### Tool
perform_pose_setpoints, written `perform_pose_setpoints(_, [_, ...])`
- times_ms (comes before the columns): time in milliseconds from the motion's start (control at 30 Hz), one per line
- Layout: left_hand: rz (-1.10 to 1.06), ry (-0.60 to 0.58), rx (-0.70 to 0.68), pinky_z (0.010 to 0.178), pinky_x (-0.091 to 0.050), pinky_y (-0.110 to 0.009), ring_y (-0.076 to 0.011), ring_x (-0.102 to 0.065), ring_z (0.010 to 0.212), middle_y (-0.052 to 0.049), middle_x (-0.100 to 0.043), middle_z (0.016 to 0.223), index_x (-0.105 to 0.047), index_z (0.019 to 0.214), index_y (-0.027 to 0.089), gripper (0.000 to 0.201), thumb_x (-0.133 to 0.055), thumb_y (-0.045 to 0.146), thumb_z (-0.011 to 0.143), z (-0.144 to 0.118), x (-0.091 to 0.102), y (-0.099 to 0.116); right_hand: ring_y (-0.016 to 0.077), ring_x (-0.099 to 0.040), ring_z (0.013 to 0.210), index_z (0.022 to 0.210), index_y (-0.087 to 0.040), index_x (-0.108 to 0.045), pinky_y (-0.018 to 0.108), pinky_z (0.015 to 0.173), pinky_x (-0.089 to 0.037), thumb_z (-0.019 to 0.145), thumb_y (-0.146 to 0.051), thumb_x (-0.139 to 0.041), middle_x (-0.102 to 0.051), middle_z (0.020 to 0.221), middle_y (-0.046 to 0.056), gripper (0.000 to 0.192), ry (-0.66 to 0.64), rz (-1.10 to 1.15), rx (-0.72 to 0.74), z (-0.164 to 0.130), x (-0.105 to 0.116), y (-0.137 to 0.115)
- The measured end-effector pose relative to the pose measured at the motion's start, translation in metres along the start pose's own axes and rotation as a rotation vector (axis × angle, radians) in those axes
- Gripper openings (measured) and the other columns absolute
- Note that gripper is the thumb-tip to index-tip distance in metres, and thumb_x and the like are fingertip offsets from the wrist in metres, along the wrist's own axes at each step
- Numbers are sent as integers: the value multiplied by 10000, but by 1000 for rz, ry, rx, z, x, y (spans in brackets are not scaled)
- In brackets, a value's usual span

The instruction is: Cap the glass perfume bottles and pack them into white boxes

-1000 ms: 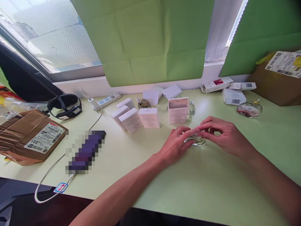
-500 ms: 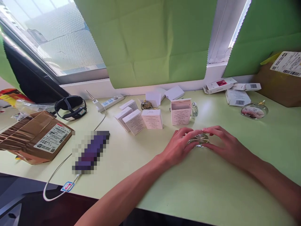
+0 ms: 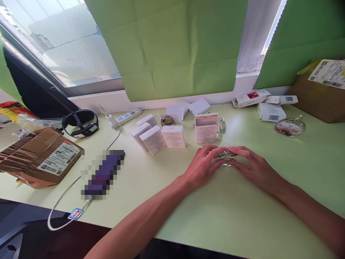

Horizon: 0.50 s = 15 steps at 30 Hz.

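A clear glass perfume bottle (image 3: 225, 158) stands on the pale green table, gripped from both sides. My left hand (image 3: 206, 163) is closed on its left side, thumb toward me and fingers over the far edge. From the right, my right hand (image 3: 249, 162) holds it likewise, its fingertips meeting the left ones near the top. The fingers cover much of the bottle. Just beyond my hands is an open pink box (image 3: 206, 128), with another glass bottle (image 3: 221, 126) partly hidden behind it.
Several small printed boxes (image 3: 174, 136) stand left of centre, a round gold-patterned bottle (image 3: 167, 120) behind them. An oval bottle (image 3: 290, 127) lies at right near white cartons (image 3: 272, 112). At left are a phone (image 3: 104, 174), its cable, a brown parcel (image 3: 58, 158) and a headset (image 3: 81, 124).
Both hands, still on the perfume bottle, have shifted slightly left. The right fingertips have come closer to the left hand over the bottle's top.
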State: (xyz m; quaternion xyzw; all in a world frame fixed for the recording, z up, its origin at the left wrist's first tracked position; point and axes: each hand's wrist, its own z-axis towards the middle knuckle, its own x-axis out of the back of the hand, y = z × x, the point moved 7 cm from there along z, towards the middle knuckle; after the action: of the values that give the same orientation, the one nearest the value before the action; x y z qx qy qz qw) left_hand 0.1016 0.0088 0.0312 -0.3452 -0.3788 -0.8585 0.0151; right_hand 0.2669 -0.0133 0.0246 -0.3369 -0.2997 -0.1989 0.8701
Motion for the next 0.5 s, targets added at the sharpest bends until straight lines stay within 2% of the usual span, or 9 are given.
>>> perform_pose_setpoints(200, [-21, 14, -17, 1014, -474, -461, -266, -568, 1180, -100, -568, 1253, -453, 1425, 304, 443, -513, 355, 990, 0, 1, 0, 255, -687, 1131, 1351, -326, -525, 458, 939, -593, 927, -205, -627, -673, 1280, 69, 452, 56, 27, 23, 2, 1, -2])
perform_pose_setpoints(500, [-12, 24, -16, 985, -500, -425, -257, -575, 1174, -98, -577, 1239, -469, 1416, 292, 429, -510, 351, 993, 1, 2, 1, 247, -660, 1168, 1385, -333, -494, 459, 969, -571, 943, -174, -600, -658, 1293, 70, 482, 38, 34, 21, 3, 0, -3])
